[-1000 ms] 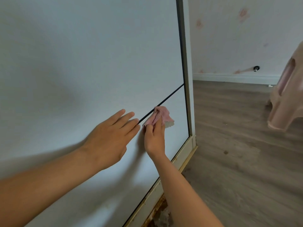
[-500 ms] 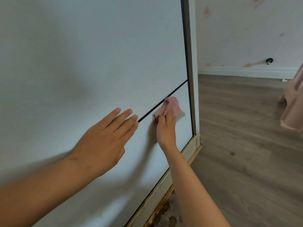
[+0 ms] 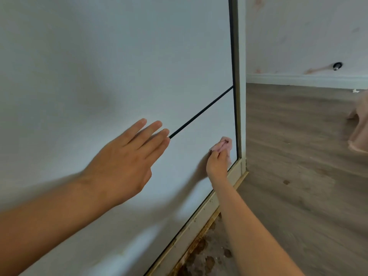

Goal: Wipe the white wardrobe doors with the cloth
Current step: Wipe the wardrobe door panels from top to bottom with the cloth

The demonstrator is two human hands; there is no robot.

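Note:
The white wardrobe door [image 3: 111, 62] fills the left and middle of the head view, crossed by a thin black line that runs to its right frame. My right hand [image 3: 216, 165] presses a crumpled pink cloth [image 3: 225, 145] against the lower panel, close to the door's bottom right corner. Its fingers curl over the cloth. My left hand [image 3: 127, 162] lies flat on the door with straight fingers, its fingertips at the near end of the black line.
The wardrobe's pale frame [image 3: 240, 76] and bottom rail [image 3: 201, 220] border the door. Wood-look floor [image 3: 298, 156] spreads to the right, stained brown near the rail. A pink plastic stool [image 3: 359, 126] shows at the right edge. A white wall with skirting stands behind.
My right hand has slid the cloth down and to the right, from the black line to the lower corner of the panel. My left hand has stayed flat on the door.

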